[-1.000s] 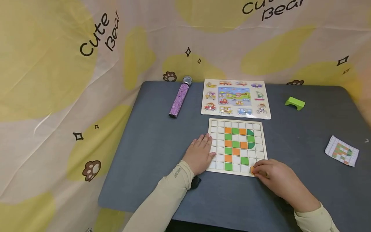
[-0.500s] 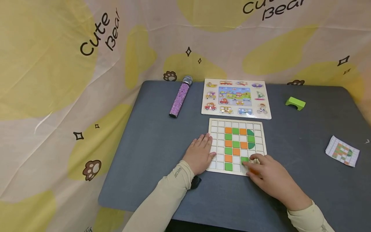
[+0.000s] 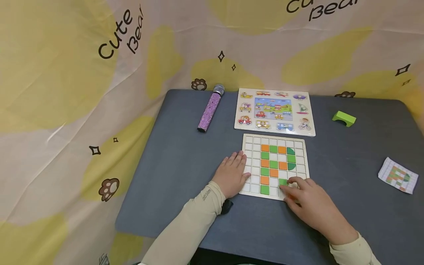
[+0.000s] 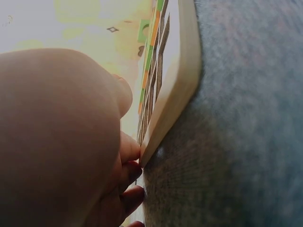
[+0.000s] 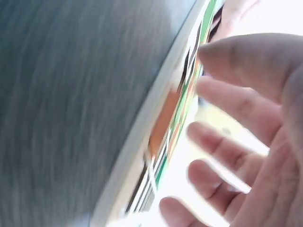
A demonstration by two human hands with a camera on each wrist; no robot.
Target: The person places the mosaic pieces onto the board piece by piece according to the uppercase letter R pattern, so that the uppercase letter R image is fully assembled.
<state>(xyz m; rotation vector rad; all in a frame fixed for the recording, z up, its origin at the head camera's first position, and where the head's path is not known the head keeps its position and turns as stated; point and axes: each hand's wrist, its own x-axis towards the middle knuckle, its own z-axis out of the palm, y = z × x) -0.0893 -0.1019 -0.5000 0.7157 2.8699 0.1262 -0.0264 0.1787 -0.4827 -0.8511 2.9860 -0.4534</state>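
A white gridded pattern board lies on the table, with orange and green square tiles and two dark green quarter-round tiles forming a letter-like shape. My left hand rests at its left edge, fingers straight and touching the rim. Over the lower right corner is my right hand, its fingertips beside a green tile. In the right wrist view an orange tile sits in the board near its edge. The fingers there are loosely spread, pinching nothing. My right hand hides most of that corner in the head view.
Behind the board lies a vehicle picture puzzle, with a purple glittery microphone to its left. A light green arch block and a small pattern card are on the right of the grey table.
My right hand has let go of the orange tile and shifted slightly left, toward the green tile. My left hand has stayed on the board's edge. The head view has shifted a little.
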